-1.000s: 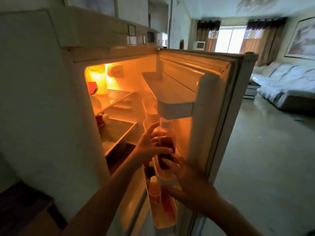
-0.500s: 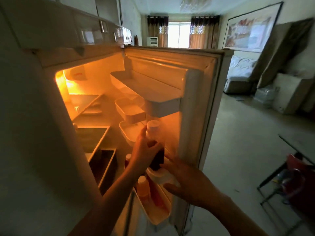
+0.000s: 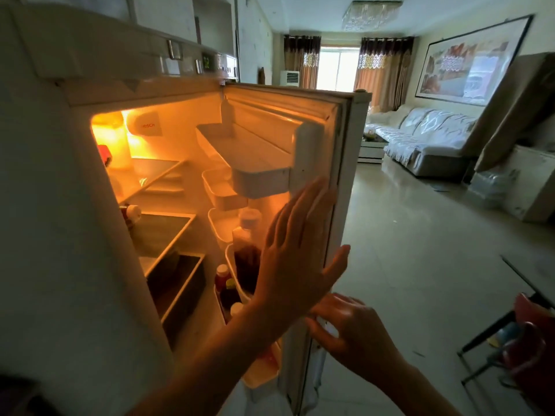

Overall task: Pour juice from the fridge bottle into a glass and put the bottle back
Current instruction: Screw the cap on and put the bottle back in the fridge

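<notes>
Open fridge [image 3: 168,139] lit orange inside, juice bottle [image 3: 247,247] with dark liquid standing upright in a door-shelf bin [image 3: 232,265], left hand [image 3: 295,259] spread flat, holding nothing, just in front of the bottle, right hand [image 3: 351,328] with fingers loosely curled on the door edge [image 3: 345,175], sofa [image 3: 420,139] far right.

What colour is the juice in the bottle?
Dark reddish-brown juice, seen in the head view.
</notes>
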Tool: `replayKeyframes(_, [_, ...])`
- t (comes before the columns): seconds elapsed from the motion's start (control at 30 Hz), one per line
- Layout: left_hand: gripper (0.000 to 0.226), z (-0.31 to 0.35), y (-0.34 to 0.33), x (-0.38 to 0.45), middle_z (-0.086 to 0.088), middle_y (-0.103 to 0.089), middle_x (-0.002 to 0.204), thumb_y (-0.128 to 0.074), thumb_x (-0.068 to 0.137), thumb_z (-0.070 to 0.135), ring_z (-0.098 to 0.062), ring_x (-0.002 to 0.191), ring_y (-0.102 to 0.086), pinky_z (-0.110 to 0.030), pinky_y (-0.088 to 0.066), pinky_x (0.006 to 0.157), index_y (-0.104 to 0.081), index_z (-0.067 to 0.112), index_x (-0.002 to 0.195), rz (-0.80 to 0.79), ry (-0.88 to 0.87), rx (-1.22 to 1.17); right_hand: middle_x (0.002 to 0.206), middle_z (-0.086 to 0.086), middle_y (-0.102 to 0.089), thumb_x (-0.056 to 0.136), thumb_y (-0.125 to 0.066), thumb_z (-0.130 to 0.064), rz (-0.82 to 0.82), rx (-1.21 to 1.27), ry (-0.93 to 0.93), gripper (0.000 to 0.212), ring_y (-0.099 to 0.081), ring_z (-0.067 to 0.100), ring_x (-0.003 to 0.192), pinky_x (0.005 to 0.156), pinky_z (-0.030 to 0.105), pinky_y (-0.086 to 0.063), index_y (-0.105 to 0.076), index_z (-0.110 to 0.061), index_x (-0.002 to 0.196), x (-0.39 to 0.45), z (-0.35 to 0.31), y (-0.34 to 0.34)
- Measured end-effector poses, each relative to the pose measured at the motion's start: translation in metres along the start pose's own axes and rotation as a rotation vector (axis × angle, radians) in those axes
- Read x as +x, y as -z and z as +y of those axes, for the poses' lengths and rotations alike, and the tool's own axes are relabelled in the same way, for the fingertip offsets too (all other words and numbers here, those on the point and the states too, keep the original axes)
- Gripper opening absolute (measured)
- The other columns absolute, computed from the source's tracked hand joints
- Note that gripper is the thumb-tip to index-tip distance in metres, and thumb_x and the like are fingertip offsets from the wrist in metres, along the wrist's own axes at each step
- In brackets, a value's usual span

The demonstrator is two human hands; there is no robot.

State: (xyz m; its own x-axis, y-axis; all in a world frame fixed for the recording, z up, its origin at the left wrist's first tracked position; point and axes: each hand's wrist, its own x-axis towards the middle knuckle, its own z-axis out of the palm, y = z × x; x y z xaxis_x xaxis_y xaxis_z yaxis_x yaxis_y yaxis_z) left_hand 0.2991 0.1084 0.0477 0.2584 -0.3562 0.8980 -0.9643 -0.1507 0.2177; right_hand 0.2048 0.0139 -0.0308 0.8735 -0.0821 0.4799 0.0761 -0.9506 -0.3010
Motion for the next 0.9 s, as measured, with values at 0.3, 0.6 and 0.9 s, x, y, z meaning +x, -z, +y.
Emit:
replayKeyframes(0.3, [0.092,0.023,-0.048,0.015,-0.009,-0.004,0.155,-0.067,0.076,0.007,-0.025,0.144,-0.008,-0.043,-0.038,0.106,-0.009,0.012,0.147,0.028,0.126,0.341,0.108,-0.007,-0.065,0.079,-0.067,-0.032,-0.059,-0.062,0.099,0.035,-0.062,0.009,0.095,0.08,0.024,-0.049,-0.057,-0.027,0.111,-0.016,0.075,0.006])
replayKeyframes(0.6, [0.083,0.013,-0.007,-0.003,-0.012,0.0,0.154,-0.058,0.086,0.027,-0.024,0.144,-0.004,-0.056,-0.015,0.113,-0.004,0.006,0.147,-0.037,0.222,0.878,0.137,0.0,-0.049,0.078,-0.058,-0.058,-0.401,0.008,0.168,0.077,-0.046,0.023,0.123,0.103,0.041,-0.036,-0.027,-0.028,0.141,0.011,0.095,-0.044])
replayKeyframes(0.9, [0.068,-0.023,0.057,-0.034,-0.016,-0.022,0.152,-0.046,0.096,0.042,-0.025,0.142,-0.017,-0.05,-0.013,0.115,-0.019,0.004,0.145,-0.02,0.235,1.249,0.114,-0.001,-0.063,0.084,-0.04,-0.066,-0.735,0.093,0.43,0.06,-0.061,0.017,0.099,0.088,0.036,-0.045,-0.042,-0.023,0.125,0.049,0.039,-0.112])
